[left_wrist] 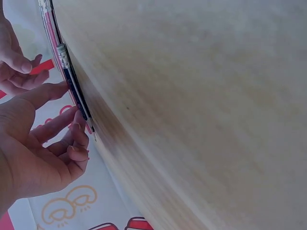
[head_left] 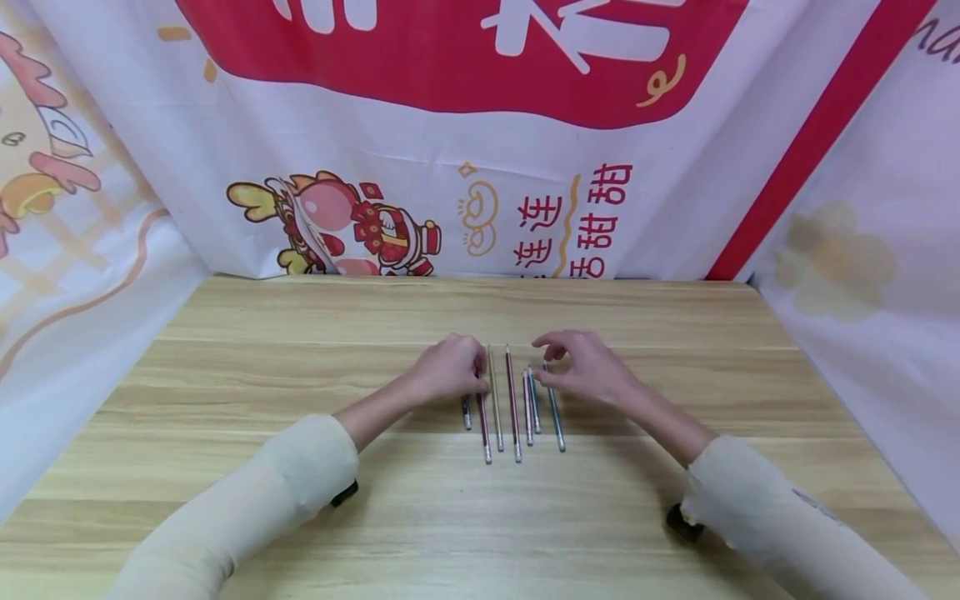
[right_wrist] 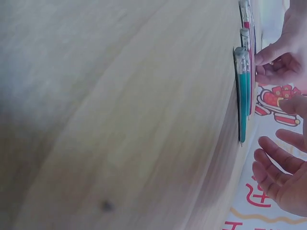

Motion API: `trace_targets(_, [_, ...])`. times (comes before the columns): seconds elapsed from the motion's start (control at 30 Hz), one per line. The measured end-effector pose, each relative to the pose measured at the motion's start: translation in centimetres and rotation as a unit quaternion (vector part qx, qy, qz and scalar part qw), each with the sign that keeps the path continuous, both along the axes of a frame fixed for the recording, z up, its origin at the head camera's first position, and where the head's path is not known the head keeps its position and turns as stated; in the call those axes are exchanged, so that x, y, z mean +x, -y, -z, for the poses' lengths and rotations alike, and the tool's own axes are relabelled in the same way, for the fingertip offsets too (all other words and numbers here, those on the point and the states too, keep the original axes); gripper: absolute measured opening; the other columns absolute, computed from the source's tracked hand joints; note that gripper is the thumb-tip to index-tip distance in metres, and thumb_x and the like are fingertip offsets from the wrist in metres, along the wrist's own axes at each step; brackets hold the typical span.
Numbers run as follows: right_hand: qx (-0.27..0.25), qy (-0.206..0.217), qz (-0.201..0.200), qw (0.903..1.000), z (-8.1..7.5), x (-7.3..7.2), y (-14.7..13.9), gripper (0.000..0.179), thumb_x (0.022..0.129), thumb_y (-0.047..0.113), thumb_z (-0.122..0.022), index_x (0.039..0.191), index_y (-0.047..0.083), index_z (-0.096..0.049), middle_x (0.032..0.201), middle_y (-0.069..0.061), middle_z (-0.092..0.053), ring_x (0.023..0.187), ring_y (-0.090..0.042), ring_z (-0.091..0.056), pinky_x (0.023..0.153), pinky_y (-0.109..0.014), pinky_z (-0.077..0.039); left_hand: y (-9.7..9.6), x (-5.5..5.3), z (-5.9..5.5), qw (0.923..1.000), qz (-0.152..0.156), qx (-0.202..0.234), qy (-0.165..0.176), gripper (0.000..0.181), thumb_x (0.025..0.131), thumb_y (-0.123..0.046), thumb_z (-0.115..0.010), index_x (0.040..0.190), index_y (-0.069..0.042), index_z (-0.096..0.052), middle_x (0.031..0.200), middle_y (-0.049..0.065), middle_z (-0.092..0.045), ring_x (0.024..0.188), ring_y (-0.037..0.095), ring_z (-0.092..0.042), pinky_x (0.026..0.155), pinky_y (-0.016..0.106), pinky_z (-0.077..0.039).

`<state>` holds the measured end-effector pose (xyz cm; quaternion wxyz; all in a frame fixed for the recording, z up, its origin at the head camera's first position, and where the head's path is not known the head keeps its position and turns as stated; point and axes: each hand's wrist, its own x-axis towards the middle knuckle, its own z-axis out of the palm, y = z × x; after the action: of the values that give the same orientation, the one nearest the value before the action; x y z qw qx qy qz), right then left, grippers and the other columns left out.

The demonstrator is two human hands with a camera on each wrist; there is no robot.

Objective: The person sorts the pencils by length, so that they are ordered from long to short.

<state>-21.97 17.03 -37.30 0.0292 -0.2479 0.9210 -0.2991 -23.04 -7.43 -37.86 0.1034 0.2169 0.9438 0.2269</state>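
Several pencils lie side by side on the wooden table, eraser ends toward me. My left hand (head_left: 452, 367) is at the left end of the row, its curled fingers and thumb at the dark red pencil (head_left: 483, 425). Close beside lies a short black pencil (left_wrist: 74, 84), partly under that hand in the head view and in front of its fingertips in the left wrist view. At the row's right end, my right hand (head_left: 588, 367) hovers by a teal pencil (head_left: 556, 417); the right wrist view shows its fingers (right_wrist: 276, 153) loosely bent, apart from the pencils.
Between the hands lie a pale yellow pencil (head_left: 496, 408), another dark red pencil (head_left: 513, 408), a short pinkish pencil (head_left: 528, 412) and a short blue pencil (head_left: 535, 407). Printed white cloth (head_left: 450, 150) hangs behind the table (head_left: 420, 517) and along both sides.
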Motion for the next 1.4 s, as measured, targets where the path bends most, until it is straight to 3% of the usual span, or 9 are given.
trace_targets(0.37, [-0.004,0.010,-0.012,0.9999,0.0,-0.3,1.5,0.047,0.090,0.020,-0.080,0.130,0.000,-0.067,0.105,-0.013,-0.073,0.098,-0.028,-0.068,0.087,-0.043,-0.058,-0.4,-0.3,0.1,0.9998,-0.011,0.000,0.015,0.022,0.080,-0.015,-0.086,0.077,-0.010,-0.065,0.075,0.001,-0.065,0.065,0.017,-0.059,0.062,0.031,-0.051])
trace_targets(0.67, [-0.003,0.017,-0.011,0.9998,0.1,-0.4,2.2,0.044,0.090,0.019,-0.080,0.128,0.001,-0.068,0.100,-0.009,-0.073,0.094,-0.023,-0.068,0.084,-0.038,-0.058,-0.8,-0.5,-0.2,0.9996,-0.025,0.003,0.017,0.021,0.075,-0.004,-0.081,0.073,-0.009,-0.061,0.070,0.003,-0.063,0.059,0.016,-0.056,0.054,0.027,-0.047])
trace_targets(0.9, [-0.005,0.023,-0.007,0.9997,0.1,-0.3,2.3,0.042,0.091,0.018,-0.079,0.127,0.000,-0.068,0.098,-0.009,-0.073,0.092,-0.024,-0.069,0.082,-0.037,-0.058,-1.3,-0.5,0.0,0.9992,-0.033,-0.001,0.023,0.023,0.075,0.001,-0.076,0.070,-0.008,-0.056,0.061,0.000,-0.054,0.050,0.012,-0.047,0.046,0.023,-0.040])
trace_targets(1.13, [-0.013,0.035,0.000,0.9993,0.0,-0.2,2.3,0.043,0.091,0.018,-0.079,0.128,0.001,-0.068,0.100,-0.009,-0.073,0.093,-0.024,-0.068,0.081,-0.036,-0.058,-1.2,-0.7,-0.1,0.9987,-0.031,0.012,0.040,0.021,0.077,0.001,-0.077,0.074,-0.007,-0.058,0.068,0.003,-0.060,0.055,0.014,-0.053,0.051,0.024,-0.045])
trace_targets(1.4, [-0.014,0.045,0.010,0.9988,-0.1,-0.2,2.1,0.044,0.091,0.018,-0.079,0.130,0.002,-0.067,0.101,-0.009,-0.072,0.093,-0.022,-0.067,0.083,-0.036,-0.057,-1.1,-0.8,-0.8,0.9990,-0.016,0.004,0.041,0.022,0.077,-0.001,-0.077,0.068,-0.009,-0.059,0.067,0.001,-0.059,0.057,0.014,-0.050,0.053,0.025,-0.042])
